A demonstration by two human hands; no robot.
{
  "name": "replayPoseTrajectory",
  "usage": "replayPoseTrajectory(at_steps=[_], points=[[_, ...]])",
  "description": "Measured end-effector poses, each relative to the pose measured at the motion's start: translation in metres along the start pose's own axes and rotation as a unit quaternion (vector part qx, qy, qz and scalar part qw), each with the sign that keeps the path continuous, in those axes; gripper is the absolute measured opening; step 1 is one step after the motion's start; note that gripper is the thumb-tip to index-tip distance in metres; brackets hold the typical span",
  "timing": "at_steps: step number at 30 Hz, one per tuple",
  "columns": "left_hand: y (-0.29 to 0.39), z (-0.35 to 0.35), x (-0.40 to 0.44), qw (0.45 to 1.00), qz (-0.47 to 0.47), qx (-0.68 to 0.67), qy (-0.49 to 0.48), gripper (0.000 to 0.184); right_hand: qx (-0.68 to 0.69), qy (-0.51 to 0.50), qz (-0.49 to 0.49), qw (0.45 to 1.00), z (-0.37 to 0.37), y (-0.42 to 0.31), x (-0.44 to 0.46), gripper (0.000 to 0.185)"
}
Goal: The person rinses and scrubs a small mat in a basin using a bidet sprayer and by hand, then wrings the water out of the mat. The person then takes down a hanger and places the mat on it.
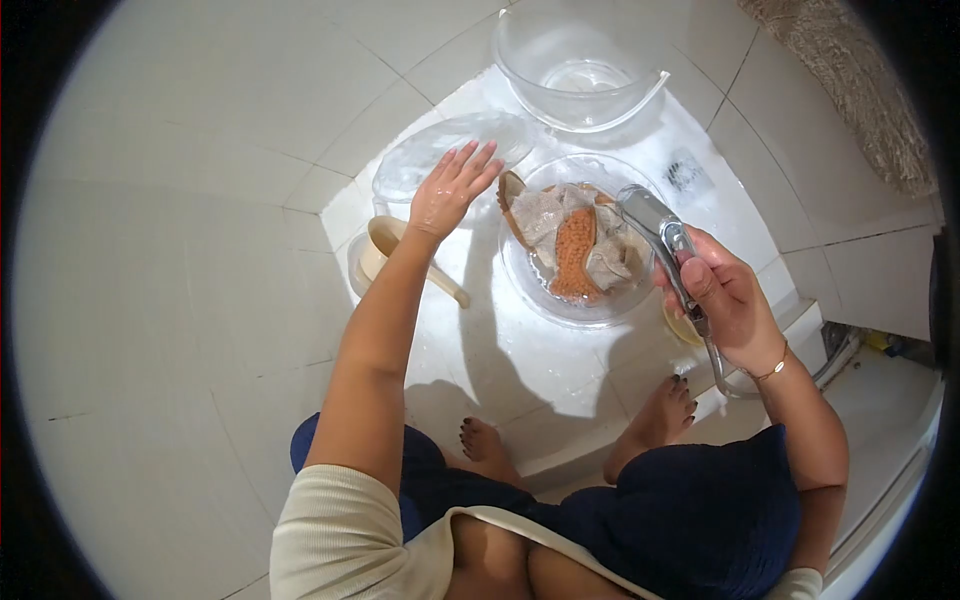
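Observation:
My right hand (pixel 722 292) is wrapped round a chrome shower head (pixel 650 215) with its hose hanging below. The head points at the right rim of a clear round basin (pixel 520 282). In that basin lie wet grey-beige cloth (pixel 541 218) and an orange textured piece (pixel 574 250). My left hand (pixel 455 190) is held up left of the basin, fingers spread, holding nothing. It overlaps a clear, shiny plastic object (pixel 410 165) behind it. Beneath my left forearm is a beige dipper (pixel 385 240) with a long handle.
A larger clear tub (pixel 590 100) stands at the back. A drain (pixel 686 172) is set in the wet floor at the right. A shaggy beige mat (pixel 850 80) is at the upper right. My bare feet are below the basin, and tiled walls rise around.

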State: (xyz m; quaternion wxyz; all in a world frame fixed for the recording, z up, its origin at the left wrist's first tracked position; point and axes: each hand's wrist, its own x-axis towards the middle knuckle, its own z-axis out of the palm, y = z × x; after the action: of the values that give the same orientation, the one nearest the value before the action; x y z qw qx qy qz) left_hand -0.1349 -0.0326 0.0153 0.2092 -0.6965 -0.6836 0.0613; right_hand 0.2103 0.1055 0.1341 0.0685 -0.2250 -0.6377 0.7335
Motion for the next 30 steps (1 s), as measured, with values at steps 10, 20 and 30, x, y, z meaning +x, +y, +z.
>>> replayPoseTrajectory(at_steps=[10, 20, 30], points=[[0.012, 0.008, 0.002, 0.997, -0.022, -0.073, 0.022, 0.041, 0.013, -0.138, -0.042, 0.989, 0.013, -0.005, -0.006, 0.048], [0.034, 0.017, 0.010, 0.999, 0.004, -0.025, 0.030, 0.048, 0.002, -0.171, -0.035, 0.985, 0.021, -0.013, 0.002, 0.043], [0.037, 0.013, 0.017, 0.997, -0.007, -0.062, 0.039, 0.050, -0.031, -0.154, -0.042, 0.987, 0.028, -0.017, 0.014, 0.039]])
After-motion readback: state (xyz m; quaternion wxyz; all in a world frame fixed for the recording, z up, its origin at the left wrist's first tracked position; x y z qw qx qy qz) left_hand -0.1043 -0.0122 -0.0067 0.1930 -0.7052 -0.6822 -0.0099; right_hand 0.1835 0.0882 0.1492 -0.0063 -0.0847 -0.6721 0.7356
